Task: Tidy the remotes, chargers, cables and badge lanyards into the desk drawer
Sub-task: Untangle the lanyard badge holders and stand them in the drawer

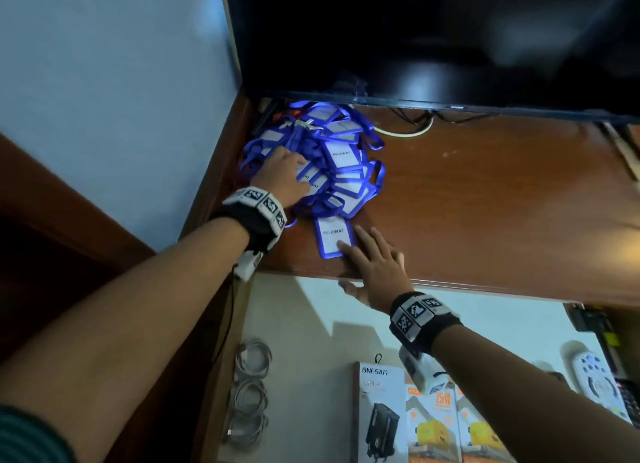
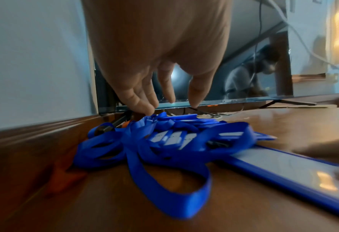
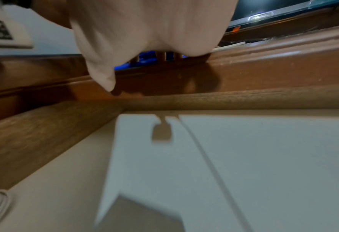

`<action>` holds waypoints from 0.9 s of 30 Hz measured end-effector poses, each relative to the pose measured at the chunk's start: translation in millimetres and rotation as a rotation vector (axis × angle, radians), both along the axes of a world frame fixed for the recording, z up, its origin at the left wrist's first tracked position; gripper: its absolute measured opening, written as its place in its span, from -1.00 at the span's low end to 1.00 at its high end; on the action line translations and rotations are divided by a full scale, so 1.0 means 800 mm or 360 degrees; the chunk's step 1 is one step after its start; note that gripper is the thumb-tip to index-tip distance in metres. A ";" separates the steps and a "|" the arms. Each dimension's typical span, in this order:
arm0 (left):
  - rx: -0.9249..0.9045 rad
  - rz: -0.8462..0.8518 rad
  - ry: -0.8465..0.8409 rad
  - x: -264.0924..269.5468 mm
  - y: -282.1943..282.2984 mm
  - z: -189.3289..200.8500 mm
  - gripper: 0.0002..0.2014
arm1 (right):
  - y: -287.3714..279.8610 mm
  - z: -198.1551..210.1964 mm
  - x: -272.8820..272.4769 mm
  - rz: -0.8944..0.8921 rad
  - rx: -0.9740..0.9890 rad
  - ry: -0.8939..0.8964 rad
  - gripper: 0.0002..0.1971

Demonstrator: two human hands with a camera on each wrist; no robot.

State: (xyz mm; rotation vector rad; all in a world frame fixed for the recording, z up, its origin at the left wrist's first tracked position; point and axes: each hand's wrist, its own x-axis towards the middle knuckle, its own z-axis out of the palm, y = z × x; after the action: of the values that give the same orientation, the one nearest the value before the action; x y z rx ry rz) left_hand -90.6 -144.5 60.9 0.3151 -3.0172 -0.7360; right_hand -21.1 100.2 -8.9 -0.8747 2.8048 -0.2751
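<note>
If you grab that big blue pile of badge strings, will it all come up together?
Probably mostly: the lanyard pile looks tangled, so straps likely drag neighbours. The ribbon loops look floppy and would dangle. The stray badge under the right hand may stay behind.

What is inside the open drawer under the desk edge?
In the drawer: coiled white cables at left, boxed chargers in the middle, a white remote at right. The right arm and desk edge hide the rest.
</note>
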 end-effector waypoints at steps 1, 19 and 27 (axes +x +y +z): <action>-0.0012 -0.0027 -0.0010 -0.019 -0.003 -0.001 -0.52 | 0.000 -0.004 0.000 0.0012 0.0049 0.0027 -0.20; -0.0913 -0.0471 -0.0030 -0.157 0.029 -0.016 -0.64 | -0.002 -0.017 -0.002 0.0002 0.0075 0.0213 0.09; -0.1192 -0.0528 0.0134 -0.134 0.024 0.016 -0.77 | -0.003 -0.014 -0.002 -0.0002 0.0094 0.0168 0.14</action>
State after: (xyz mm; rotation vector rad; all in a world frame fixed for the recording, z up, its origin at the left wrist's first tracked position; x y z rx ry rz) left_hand -197.6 -124.9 73.6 -0.2338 -3.0114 0.3967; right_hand -22.8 98.1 -20.4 -0.8993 2.8935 -0.1492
